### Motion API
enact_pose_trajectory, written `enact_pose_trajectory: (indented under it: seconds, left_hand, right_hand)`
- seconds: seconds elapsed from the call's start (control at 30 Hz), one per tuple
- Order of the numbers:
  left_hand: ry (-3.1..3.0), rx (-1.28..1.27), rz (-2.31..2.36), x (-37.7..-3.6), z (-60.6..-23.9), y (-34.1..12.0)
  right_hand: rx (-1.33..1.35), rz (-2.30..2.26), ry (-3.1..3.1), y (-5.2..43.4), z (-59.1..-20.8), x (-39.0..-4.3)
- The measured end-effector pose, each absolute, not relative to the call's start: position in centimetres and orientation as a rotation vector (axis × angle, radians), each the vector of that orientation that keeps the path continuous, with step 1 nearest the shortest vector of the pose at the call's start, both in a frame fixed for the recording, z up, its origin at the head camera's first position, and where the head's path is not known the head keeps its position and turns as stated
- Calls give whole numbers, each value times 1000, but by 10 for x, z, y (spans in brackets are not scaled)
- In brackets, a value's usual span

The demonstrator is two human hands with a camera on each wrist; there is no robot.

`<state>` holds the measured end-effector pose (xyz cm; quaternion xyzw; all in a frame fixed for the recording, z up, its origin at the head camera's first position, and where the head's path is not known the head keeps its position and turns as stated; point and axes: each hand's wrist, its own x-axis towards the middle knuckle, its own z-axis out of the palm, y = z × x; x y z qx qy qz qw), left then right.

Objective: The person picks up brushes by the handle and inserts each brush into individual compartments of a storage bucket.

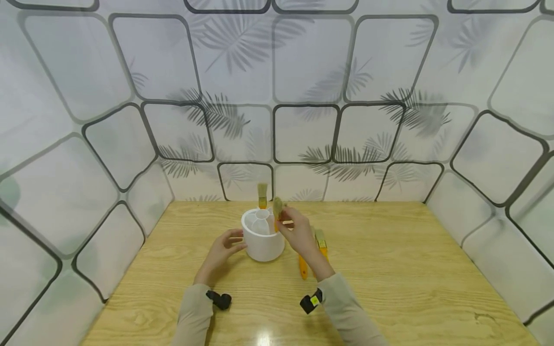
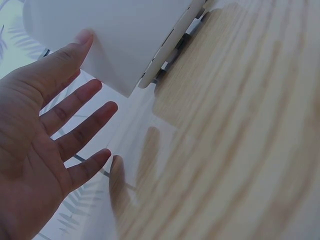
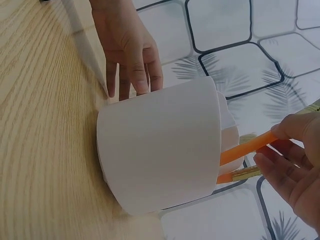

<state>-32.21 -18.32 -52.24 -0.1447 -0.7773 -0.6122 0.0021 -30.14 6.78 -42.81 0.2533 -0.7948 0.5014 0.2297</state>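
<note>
A white round divided holder (image 1: pixel 265 248) stands upright on the table. My right hand (image 1: pixel 299 235) pinches a paintbrush (image 1: pixel 277 207) by its orange handle, bristles up. In the right wrist view the lower end of that handle (image 3: pixel 247 148) reaches past the holder's rim into it. A second paintbrush (image 1: pixel 262 192) stands in the holder towards the back, bristles up. My left hand (image 1: pixel 224 249) is at the holder's left side with its fingers spread. In the left wrist view the thumb of my left hand (image 2: pixel 35 135) lies against the white wall and the other fingers stay apart from it.
To the right of the holder, partly behind my right forearm, lie more paintbrushes; one shows an orange handle (image 1: pixel 303 267), another pale bristles and a metal band (image 1: pixel 321 240). A patterned curtain (image 1: pixel 305 134) closes off the back and sides of the wooden table (image 1: pixel 389 269).
</note>
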Motion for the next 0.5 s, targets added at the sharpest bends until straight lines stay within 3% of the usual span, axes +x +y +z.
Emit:
enact_pose_trajectory:
  seconds: [0.5]
  left_hand:
    - [-2445,-468,-1909,-321,-522,-184]
  right_hand:
    - [707,1347,-2239,67,-427,-300]
